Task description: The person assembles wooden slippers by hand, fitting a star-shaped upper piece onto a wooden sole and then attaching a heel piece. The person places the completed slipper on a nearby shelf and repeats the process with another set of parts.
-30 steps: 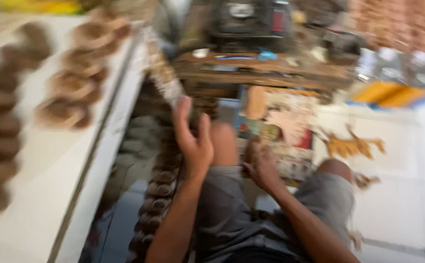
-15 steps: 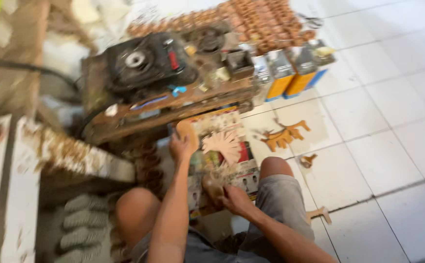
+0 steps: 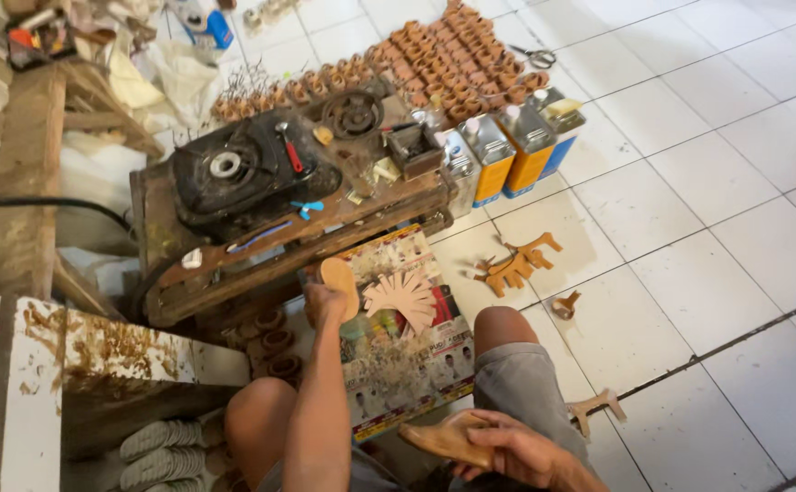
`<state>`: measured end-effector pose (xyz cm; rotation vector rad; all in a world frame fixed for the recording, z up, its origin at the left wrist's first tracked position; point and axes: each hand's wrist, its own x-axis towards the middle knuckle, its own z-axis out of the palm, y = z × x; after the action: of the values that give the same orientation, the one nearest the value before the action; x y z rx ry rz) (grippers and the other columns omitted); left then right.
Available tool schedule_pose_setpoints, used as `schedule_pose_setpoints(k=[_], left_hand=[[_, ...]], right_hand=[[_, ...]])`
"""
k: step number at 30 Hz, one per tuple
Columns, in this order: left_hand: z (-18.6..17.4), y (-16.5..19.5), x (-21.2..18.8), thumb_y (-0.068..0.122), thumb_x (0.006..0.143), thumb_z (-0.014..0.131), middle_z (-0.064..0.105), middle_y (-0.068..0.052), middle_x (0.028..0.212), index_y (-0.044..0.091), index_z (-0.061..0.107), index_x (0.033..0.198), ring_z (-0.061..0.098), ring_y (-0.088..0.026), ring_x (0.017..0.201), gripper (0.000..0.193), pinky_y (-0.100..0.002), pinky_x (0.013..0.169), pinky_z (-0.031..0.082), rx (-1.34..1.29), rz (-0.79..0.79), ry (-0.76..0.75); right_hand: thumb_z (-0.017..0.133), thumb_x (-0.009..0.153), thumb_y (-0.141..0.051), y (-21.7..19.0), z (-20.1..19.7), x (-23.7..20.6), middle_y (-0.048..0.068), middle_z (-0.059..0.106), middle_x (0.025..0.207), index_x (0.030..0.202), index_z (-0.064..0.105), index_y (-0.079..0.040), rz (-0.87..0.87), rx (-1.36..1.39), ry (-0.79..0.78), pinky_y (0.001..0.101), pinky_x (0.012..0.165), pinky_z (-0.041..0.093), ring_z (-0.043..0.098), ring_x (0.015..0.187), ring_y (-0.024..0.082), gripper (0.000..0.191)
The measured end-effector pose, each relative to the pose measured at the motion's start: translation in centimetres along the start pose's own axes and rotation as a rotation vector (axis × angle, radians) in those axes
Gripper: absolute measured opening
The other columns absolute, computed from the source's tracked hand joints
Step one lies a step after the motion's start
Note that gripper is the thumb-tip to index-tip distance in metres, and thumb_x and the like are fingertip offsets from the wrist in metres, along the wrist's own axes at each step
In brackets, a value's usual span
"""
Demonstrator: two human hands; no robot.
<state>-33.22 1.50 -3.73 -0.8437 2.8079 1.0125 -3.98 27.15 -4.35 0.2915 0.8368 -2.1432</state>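
The person sits on the tiled floor (image 3: pixel 689 210) with bare knees up. The left hand (image 3: pixel 323 301) is stretched forward, and its fingers are closed around a small oval wooden piece (image 3: pixel 339 281). It holds the piece up just in front of the low wooden bench (image 3: pixel 261 255), above the printed poster (image 3: pixel 407 355) spread on the floor. The right hand (image 3: pixel 516 448) is down by the lap, near the right knee. Its fingers are wrapped around a long flat wooden piece (image 3: pixel 443 439).

A dark, dusty machine (image 3: pixel 243 173) sits on the bench, with a small red-handled tool (image 3: pixel 290 150) on top. A fan-shaped wooden cutout (image 3: pixel 404 299) lies on the poster, among wood dust. Antler-shaped wooden cutouts (image 3: pixel 516 264) lie on the tiles to the right. Four metal cans (image 3: pixel 507 150) stand beside the bench. Behind them are rows of small round wooden pieces (image 3: pixel 452 64) and a pair of scissors (image 3: pixel 534 57).

The oval piece is small and is held only by the fingertips, so it could slip and drop onto the poster. The fan-shaped cutout looks thin, and a falling piece or a knee could snap its tips. The cans stand close to the bench edge, so a bump could tip one over.
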Motion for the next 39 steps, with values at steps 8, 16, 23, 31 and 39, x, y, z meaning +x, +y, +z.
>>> schedule_pose_setpoints(k=[8, 16, 23, 31, 39], left_hand=[[-0.3, -2.3, -4.0, 0.027, 0.1, 0.052, 0.073, -0.011, 0.109, 0.006, 0.066, 0.114, 0.069, -0.027, 0.093, 0.029, -0.043, 0.08, 0.054, -0.736, 0.178, 0.184], [-5.9, -6.7, -11.0, 0.033, 0.104, 0.051, 0.066, -0.004, 0.098, 0.008, 0.062, 0.144, 0.055, -0.017, 0.083, 0.048, -0.033, 0.067, 0.041, -1.435, 0.053, -0.441], [-5.7, -8.1, -27.3, 0.023, 0.098, 0.056, 0.052, -0.01, 0.146, 0.007, 0.038, 0.152, 0.054, -0.02, 0.129, 0.06, -0.033, 0.106, 0.043, -1.103, 0.336, -0.362], [-6.8, -5.2, -28.9, 0.002, 0.076, 0.083, 0.05, -0.015, 0.136, 0.008, 0.018, 0.157, 0.054, -0.029, 0.124, 0.104, -0.045, 0.101, 0.05, -1.341, 0.209, -0.387], [-8.1, -4.5, -29.7, 0.001, 0.07, 0.09, 0.039, -0.017, 0.147, 0.022, 0.005, 0.158, 0.051, -0.032, 0.133, 0.124, -0.05, 0.104, 0.055, -1.399, 0.385, -0.709]], right_hand=[[0.062, 0.094, -0.027, 0.5, -1.2, 0.4, 0.013, 0.07, 0.118, 0.14, 0.052, -0.007, -0.142, 0.09, 0.135, 0.0395, 0.082, 0.061, 0.072, 0.096, 0.028, 0.051], [0.062, 0.091, -0.016, -2.2, 2.2, 0.4, 0.011, 0.066, 0.129, 0.14, 0.05, -0.003, -0.453, 0.165, 0.327, 0.039, 0.097, 0.059, 0.07, 0.111, 0.021, 0.052], [0.072, 0.092, -0.007, -2.8, 9.1, 1.7, 0.011, 0.067, 0.126, 0.148, 0.052, -0.004, -0.807, -0.589, 0.359, 0.0348, 0.098, 0.052, 0.063, 0.115, 0.019, 0.06], [0.069, 0.088, -0.003, -2.0, 10.4, -0.6, 0.026, 0.052, 0.154, 0.151, 0.048, 0.0, -1.23, -1.262, 0.262, 0.0393, 0.114, 0.044, 0.051, 0.144, 0.034, 0.067], [0.08, 0.086, -0.011, 0.8, 5.3, -1.8, 0.02, 0.068, 0.132, 0.14, 0.057, 0.002, -1.287, -1.184, 0.501, 0.0354, 0.099, 0.056, 0.071, 0.119, 0.03, 0.06]])
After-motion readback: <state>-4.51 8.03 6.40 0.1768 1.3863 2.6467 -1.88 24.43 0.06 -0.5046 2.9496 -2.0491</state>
